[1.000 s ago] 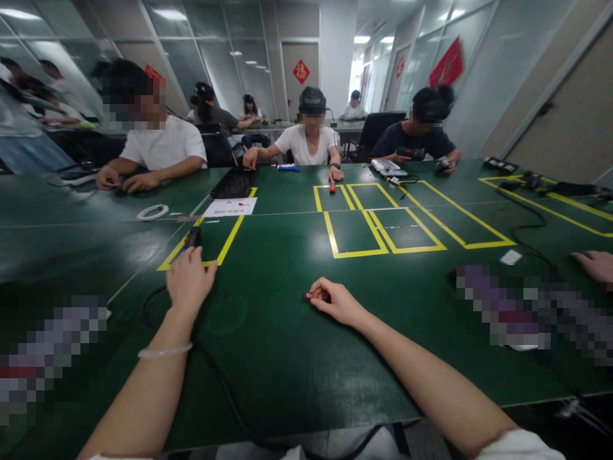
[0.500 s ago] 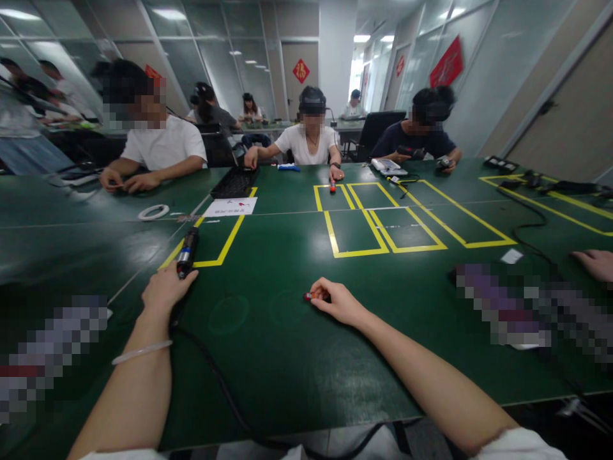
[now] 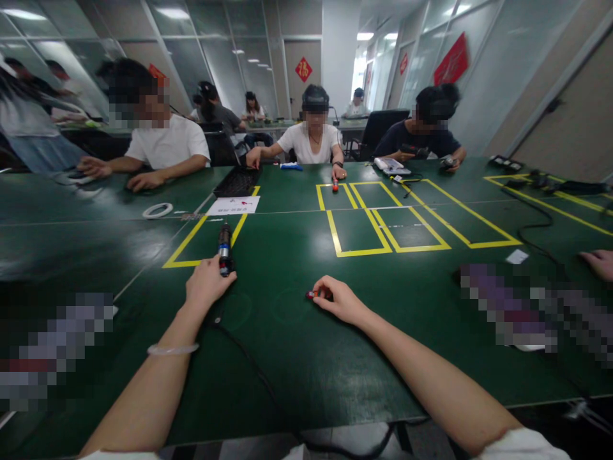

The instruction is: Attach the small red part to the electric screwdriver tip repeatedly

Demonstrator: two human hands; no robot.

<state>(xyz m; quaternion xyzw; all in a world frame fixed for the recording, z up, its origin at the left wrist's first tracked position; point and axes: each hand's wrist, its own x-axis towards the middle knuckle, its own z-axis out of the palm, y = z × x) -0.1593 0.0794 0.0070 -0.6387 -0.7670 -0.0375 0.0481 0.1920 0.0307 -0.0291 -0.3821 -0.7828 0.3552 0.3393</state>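
My left hand (image 3: 205, 284) is wrapped round a corded electric screwdriver (image 3: 224, 239), a black cylinder with a silver and blue band and a thin tip directed away from me. From below that hand, a black cable (image 3: 249, 364) runs down to the table's near edge. My right hand (image 3: 338, 297) rests low over the green table (image 3: 287, 358), fingers curled and pinching a small red-and-orange piece (image 3: 311, 295). Its kind is hard to make out, as the fingers cover part of it.
Yellow tape outlines (image 3: 364, 253) mark the table. Beyond the screwdriver lie a printed sheet (image 3: 234, 205), a black tray (image 3: 236, 183) and a white ring (image 3: 158, 210). Across the table, a co-worker's hand (image 3: 338, 171) touches a red object (image 3: 335, 185). Another person's hand (image 3: 597, 263) is at right.
My left hand has carried the electric screwdriver to the right, nearer my right hand, and the cable has shifted along. My right hand stays in nearly the same place with the small piece.
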